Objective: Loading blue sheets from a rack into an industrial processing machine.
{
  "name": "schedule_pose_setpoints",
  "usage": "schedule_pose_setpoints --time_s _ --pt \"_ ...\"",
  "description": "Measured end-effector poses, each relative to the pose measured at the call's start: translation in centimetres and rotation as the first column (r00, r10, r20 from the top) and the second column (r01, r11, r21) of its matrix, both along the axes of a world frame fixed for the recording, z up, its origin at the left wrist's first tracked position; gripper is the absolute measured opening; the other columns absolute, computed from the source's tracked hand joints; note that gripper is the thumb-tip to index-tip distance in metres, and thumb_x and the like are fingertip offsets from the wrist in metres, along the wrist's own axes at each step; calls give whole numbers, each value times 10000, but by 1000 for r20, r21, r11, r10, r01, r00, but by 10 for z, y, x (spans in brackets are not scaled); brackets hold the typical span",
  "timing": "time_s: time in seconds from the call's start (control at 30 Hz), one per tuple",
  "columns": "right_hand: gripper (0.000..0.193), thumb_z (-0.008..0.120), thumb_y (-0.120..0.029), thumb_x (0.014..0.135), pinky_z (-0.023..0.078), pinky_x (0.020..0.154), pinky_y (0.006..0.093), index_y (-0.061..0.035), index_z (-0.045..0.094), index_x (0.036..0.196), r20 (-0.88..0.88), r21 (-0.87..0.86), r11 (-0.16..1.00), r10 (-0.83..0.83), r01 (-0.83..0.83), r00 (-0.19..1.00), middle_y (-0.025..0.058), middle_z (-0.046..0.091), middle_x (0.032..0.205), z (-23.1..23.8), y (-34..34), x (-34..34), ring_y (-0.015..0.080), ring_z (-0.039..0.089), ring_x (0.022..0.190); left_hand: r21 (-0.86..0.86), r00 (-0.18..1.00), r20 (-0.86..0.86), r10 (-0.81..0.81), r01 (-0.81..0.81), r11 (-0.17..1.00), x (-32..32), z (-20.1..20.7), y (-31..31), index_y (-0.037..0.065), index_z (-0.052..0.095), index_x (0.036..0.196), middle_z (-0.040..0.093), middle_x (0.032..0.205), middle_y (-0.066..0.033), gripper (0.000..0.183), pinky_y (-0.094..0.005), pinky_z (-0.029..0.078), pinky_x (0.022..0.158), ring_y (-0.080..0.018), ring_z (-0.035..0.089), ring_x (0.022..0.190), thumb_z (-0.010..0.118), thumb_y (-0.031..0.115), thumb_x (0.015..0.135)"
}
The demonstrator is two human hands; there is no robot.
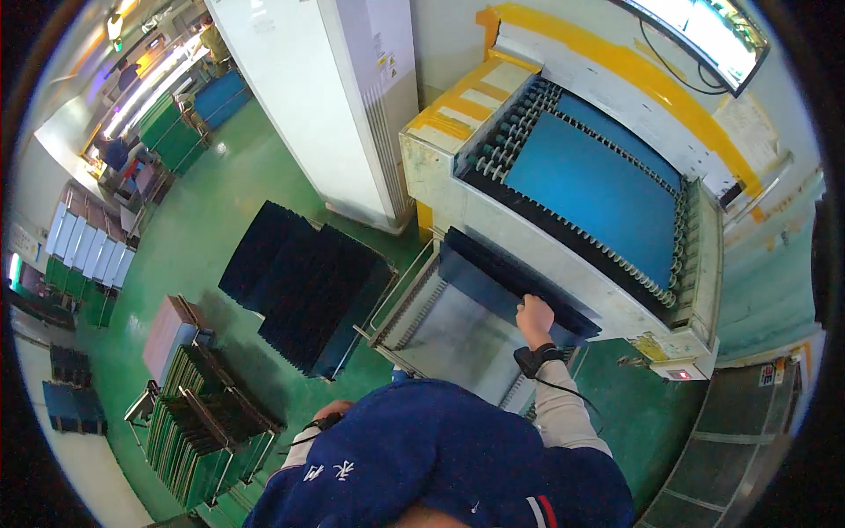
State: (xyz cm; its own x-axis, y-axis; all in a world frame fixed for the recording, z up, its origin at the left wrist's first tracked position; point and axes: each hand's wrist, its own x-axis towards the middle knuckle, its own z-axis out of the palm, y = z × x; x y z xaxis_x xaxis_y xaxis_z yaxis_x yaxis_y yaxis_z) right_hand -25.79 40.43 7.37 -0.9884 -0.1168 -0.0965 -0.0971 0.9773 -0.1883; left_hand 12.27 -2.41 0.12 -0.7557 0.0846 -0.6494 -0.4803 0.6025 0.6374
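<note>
My right hand [534,319] is closed on the upper edge of a dark blue panel [480,288]. That panel stands on edge in front of several more like it, at the machine end of a wheeled rack [453,339] with slotted sides. My left hand [333,410] is low beside my body, left of the rack; its fingers are mostly hidden, so its grip cannot be made out. Just beyond the rack is a roller machine [431,180], with a bright blue panel [590,185] lying flat on its rollers.
Left of the rack stands a dense row of dark panels [308,290]. A cart of green-edged boards [180,431] is at lower left. A tall white cabinet [308,88] rises behind. A monitor [704,35] hangs at upper right, and a grey framed unit [735,440] stands at right.
</note>
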Motion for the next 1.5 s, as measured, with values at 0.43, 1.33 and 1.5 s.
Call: schedule_pose_setpoints --time_s 0.43,1.33,1.5 --pt "229 587 -255 808 470 767 460 -61 619 924 54 -18 1000 20 -19 998 151 636 938 9 -3 -6 341 601 917 214 891 255 376 -431 877 -1 -26 -1 3 648 1041 640 1048 -161 389 -362 447 858 -280 605 962 617 292 783" --pt "340 620 -155 750 472 837 420 -17 631 1060 115 54 995 73 -80 991 195 634 1035 12 -17 -9 347 600 986 413 965 -159 208 -126 902 52 -91 -2 -33 615 1039 604 1088 -203 318 -408 443 871 -350 573 1008 546 213 849" --pt "222 658 -195 744 491 746 435 -32 638 893 -19 42 990 138 -137 990 175 646 929 -12 7 0 347 621 883 436 915 -402 -32 222 872 36 -134 -19 -44 604 1033 605 1068 -209 320 -408 442 849 -341 574 965 507 219 878"
